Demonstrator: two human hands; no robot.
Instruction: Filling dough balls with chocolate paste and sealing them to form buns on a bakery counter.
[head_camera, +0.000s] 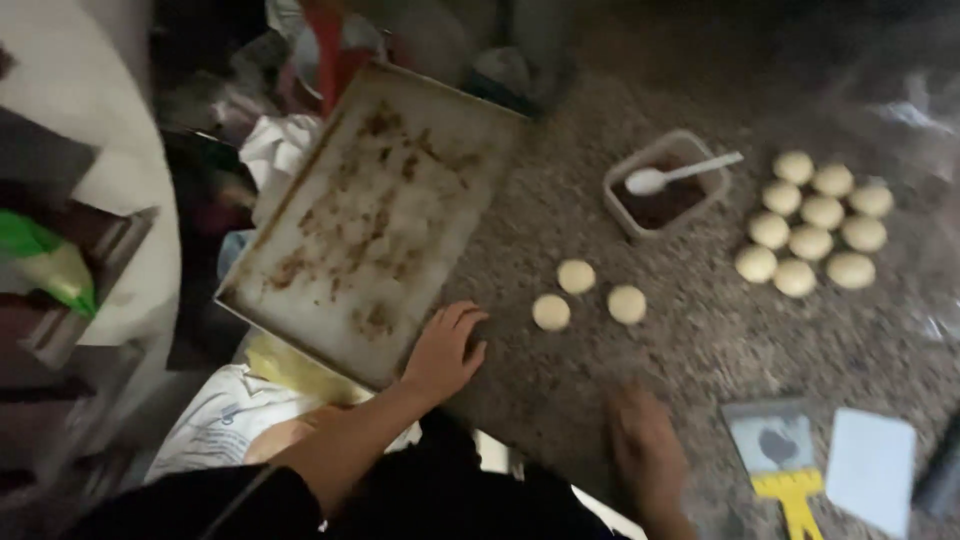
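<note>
- Flatly, the left hand rests with fingers spread and holding nothing, its fingertips on the near corner of the tray.
- Right of the tray's near corner, the right hand lies palm-down on the counter; it is blurred, so I cannot tell how its fingers stand, though nothing shows in it.
- Three dough balls sit on the counter just right of the tray, between the two hands and the tub.
- Right of the tray's far end stands a tub of dark filling with a white spoon across it.
- Well right of the tray lies a cluster of dough rounds.
- Nearest, far right of the tray, a yellow-handled scraper lies beside a pale card.
</note>
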